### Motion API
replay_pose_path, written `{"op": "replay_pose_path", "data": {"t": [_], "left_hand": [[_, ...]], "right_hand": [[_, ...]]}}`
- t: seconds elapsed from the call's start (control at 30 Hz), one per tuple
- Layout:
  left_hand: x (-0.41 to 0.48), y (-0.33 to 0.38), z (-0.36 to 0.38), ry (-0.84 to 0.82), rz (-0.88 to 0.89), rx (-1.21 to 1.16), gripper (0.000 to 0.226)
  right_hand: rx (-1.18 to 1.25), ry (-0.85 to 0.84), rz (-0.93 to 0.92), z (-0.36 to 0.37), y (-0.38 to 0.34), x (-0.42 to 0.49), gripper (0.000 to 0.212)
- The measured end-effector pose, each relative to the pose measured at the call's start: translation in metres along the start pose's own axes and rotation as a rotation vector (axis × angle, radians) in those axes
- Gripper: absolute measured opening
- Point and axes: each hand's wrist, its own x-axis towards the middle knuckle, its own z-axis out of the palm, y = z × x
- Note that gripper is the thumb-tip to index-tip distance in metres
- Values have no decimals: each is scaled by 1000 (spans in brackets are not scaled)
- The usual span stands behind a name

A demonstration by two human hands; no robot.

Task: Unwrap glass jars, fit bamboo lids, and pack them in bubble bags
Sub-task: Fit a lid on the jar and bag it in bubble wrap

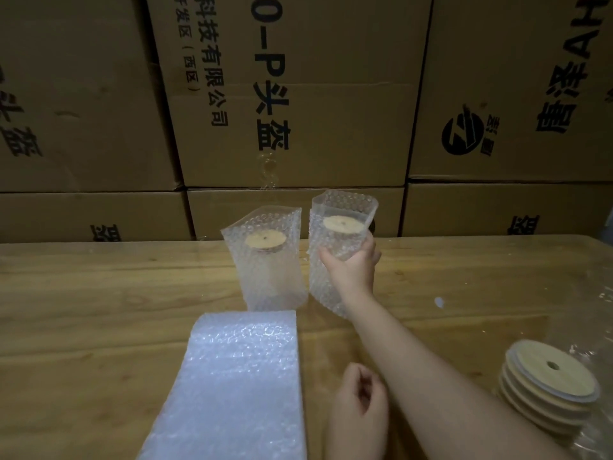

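Note:
Two glass jars with bamboo lids stand in bubble bags on the wooden table. The left bagged jar stands alone and upright. My right hand grips the right bagged jar around its middle, tilted slightly, with its lower end close to the table. My left hand hovers near the front edge with fingers loosely curled and nothing in it. A stack of flat bubble bags lies in front of me. Several bamboo lids with a centre hole are stacked at the right.
Large cardboard boxes with printed characters form a wall right behind the table. Clear plastic wrap lies crumpled at the table's right edge around the lid stack.

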Motion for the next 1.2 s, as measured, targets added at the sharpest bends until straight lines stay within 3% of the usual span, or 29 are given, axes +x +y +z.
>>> {"op": "replay_pose_path", "data": {"t": [0.23,0.33,0.43,0.7,0.93,1.2], "left_hand": [[-4,2,-4,-29,21,68,31],[-5,3,-4,-39,29,51,14],[-5,0,-2,-36,31,41,25],[-5,-3,-3,-58,16,41,11],[-7,0,-6,-91,-2,37,25],[-8,3,-5,-72,32,65,14]], "right_hand": [[-94,-58,21,22,7,3,96],[-122,-86,-8,26,10,-2,96],[-135,-99,-41,28,10,-6,94],[-133,-108,-62,28,5,-10,90],[-187,-120,-78,31,5,-21,92],[-168,-220,-88,10,7,-29,97]]}}
